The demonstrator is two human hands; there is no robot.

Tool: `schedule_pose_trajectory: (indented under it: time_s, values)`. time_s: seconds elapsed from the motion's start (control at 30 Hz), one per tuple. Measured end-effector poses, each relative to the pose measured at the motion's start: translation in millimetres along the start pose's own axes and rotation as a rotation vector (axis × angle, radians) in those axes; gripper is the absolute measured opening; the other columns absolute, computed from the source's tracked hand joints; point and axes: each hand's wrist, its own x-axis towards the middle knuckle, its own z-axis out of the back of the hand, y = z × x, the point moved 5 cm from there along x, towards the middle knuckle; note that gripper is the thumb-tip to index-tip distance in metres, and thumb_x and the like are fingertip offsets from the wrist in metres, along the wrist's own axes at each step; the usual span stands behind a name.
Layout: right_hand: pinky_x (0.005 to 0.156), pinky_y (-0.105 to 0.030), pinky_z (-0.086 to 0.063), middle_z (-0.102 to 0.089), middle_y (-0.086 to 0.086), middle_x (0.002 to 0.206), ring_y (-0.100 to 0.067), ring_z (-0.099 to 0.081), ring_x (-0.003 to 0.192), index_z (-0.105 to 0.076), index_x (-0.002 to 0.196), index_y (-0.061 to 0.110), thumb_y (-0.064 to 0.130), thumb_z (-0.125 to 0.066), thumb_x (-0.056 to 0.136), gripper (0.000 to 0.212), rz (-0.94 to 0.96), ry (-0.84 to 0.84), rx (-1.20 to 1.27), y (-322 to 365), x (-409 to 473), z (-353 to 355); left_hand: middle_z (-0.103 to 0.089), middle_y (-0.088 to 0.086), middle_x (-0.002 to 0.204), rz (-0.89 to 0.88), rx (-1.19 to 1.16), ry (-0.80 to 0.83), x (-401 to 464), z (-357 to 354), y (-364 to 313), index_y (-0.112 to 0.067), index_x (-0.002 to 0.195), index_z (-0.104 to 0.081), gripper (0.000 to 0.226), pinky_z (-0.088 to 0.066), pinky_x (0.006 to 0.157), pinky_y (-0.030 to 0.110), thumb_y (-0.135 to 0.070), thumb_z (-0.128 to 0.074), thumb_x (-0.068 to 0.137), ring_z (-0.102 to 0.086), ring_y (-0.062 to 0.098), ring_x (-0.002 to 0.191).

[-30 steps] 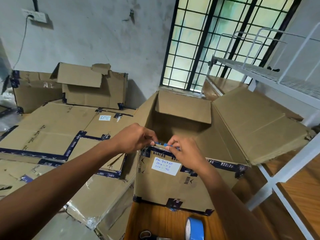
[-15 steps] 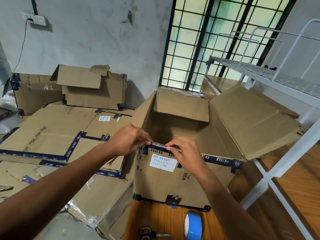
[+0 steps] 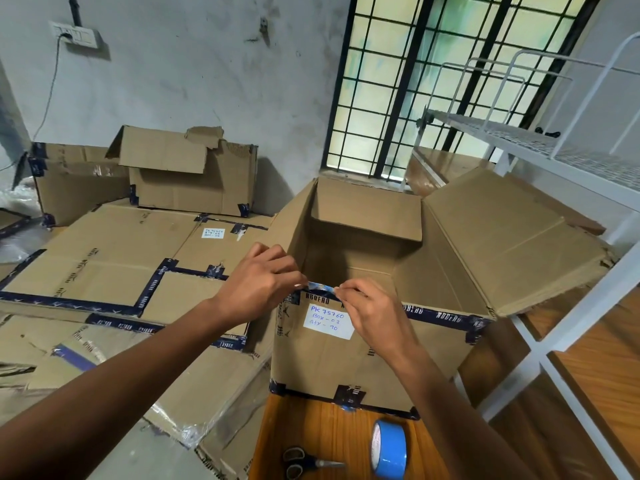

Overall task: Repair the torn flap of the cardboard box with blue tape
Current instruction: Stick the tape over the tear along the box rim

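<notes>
An open cardboard box (image 3: 349, 368) stands on a wooden table, its flaps spread and a white handwritten label on its near wall. Over the box's near top edge, my left hand (image 3: 258, 287) and my right hand (image 3: 372, 311) each pinch one end of a short strip of blue tape (image 3: 320, 287). The strip is stretched between them, just above the dark printed band on the rim. A roll of blue tape (image 3: 389, 448) stands on edge on the table in front of the box. Black-handled scissors (image 3: 306, 463) lie beside it.
Flattened and stacked cardboard boxes (image 3: 114, 258) fill the floor to the left. A white metal rack (image 3: 554, 157) stands on the right, close to the box's big right flap (image 3: 512, 244). A barred window (image 3: 443, 74) is behind.
The view has shifted slightly, showing more of the table, tape roll and scissors. My hands stay at the box's near rim with the strip between them, sitting a touch lower on the edge.
</notes>
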Motion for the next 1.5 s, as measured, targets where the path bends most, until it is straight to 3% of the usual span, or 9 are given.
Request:
schedule_pose_trajectory:
  time_s: [0.27, 0.4, 0.47, 0.57, 0.97, 1.03, 1.13, 1.27, 1.5]
  values:
    - [0.072, -0.038, -0.060, -0.072, -0.006, 0.115, -0.021, -0.064, 0.100, -0.078, 0.119, 0.008, 0.004, -0.081, 0.088, 0.031, 0.019, -0.058, -0.068, 1.6, -10.0, 0.9, -0.069, -0.007, 0.115, 0.229, -0.183, -0.067, -17.6, 0.5, -0.4, -0.033, 0.123, -0.077, 0.032, -0.041, 0.084, 0.032, -0.024, -0.083, 0.092, -0.060, 0.015, 0.107]
    - [0.077, -0.037, -0.058, -0.073, -0.006, 0.115, -0.022, -0.064, 0.101, -0.078, 0.120, 0.010, 0.006, -0.084, 0.086, 0.035, 0.011, -0.075, -0.105, 1.8, -12.8, -1.0, -0.072, -0.006, 0.098, 0.914, -0.782, -0.224, -51.1, -4.8, -7.7, -0.025, 0.109, -0.070, 0.016, -0.054, 0.077, 0.028, -0.038, -0.071, 0.100, -0.065, 0.001, 0.083]
    - [0.078, -0.037, -0.057, -0.074, -0.006, 0.115, -0.023, -0.065, 0.100, -0.079, 0.119, 0.009, 0.007, -0.083, 0.087, 0.033, 0.008, -0.095, -0.118, 3.3, -13.3, -0.6, -0.068, -0.004, 0.079, 1.239, -1.147, -0.197, -62.8, -21.1, -21.9, -0.020, 0.090, -0.069, 0.050, -0.052, 0.075, 0.037, -0.070, -0.066, 0.091, -0.062, 0.011, 0.071]
    - [0.079, -0.040, -0.056, -0.074, -0.006, 0.115, -0.024, -0.065, 0.099, -0.078, 0.119, 0.010, 0.011, -0.077, 0.090, 0.029, -0.002, -0.109, -0.135, 6.6, -14.3, 0.8, -0.063, -0.009, 0.070, 1.436, -1.474, -0.078, -60.3, -34.7, -45.4, -0.028, 0.075, -0.064, 0.052, -0.047, 0.073, 0.033, -0.079, -0.066, 0.088, -0.059, 0.011, 0.067]
    - [0.082, -0.040, -0.057, -0.073, -0.001, 0.115, -0.020, -0.063, 0.102, -0.081, 0.117, 0.013, 0.015, -0.082, 0.091, 0.026, -0.080, -0.096, -0.072, 7.0, -9.4, 9.7, -0.066, -0.005, 0.067, 1.505, -1.507, -0.072, -22.5, -37.0, -44.5, -0.018, 0.091, -0.073, 0.015, -0.049, 0.080, 0.037, -0.029, -0.074, 0.101, -0.061, 0.013, 0.068]
    - [0.088, -0.027, -0.056, -0.072, 0.003, 0.113, -0.012, -0.063, 0.102, -0.080, 0.117, 0.014, 0.024, -0.086, 0.089, 0.030, -0.233, -0.118, 0.068, 8.3, -13.3, 15.9, -0.067, -0.006, 0.069, 1.491, -1.508, -0.055, -26.3, -37.6, -42.1, -0.019, 0.086, -0.071, 0.019, -0.050, 0.080, 0.038, -0.030, -0.074, 0.101, -0.062, 0.013, 0.071]
    - [0.065, -0.009, -0.050, -0.076, 0.011, 0.087, -0.005, -0.068, 0.073, -0.080, 0.091, 0.020, 0.046, -0.084, 0.086, 0.026, -0.703, -0.162, 0.266, 5.8, -28.0, 31.5, -0.067, -0.003, 0.077, 1.461, -1.509, -0.028, -28.1, -36.0, -39.4, -0.021, 0.082, -0.072, 0.021, -0.051, 0.078, 0.037, -0.031, -0.075, 0.101, -0.065, 0.014, 0.078]
    - [0.069, -0.030, -0.065, -0.082, -0.011, 0.087, -0.024, -0.080, 0.078, -0.080, 0.093, 0.005, 0.069, -0.053, 0.098, 0.070, -1.326, 0.064, 0.960, 3.5, -51.0, 11.7, -0.066, -0.002, 0.078, 1.466, -1.491, -0.034, -26.3, -35.0, -37.5, -0.020, 0.087, -0.073, 0.016, -0.049, 0.077, 0.037, -0.030, -0.076, 0.100, -0.069, 0.013, 0.075]
    - [0.081, -0.037, -0.066, -0.083, -0.013, 0.101, -0.028, -0.082, 0.091, -0.077, 0.109, 0.000, 0.052, -0.068, 0.098, 0.054, -1.399, 0.118, 1.196, 1.3, -31.9, 2.1, -0.062, -0.004, 0.070, 1.479, -1.477, -0.029, -26.1, -37.5, -36.9, -0.022, 0.080, -0.073, 0.020, -0.046, 0.081, 0.040, -0.027, -0.075, 0.100, -0.064, 0.018, 0.085]
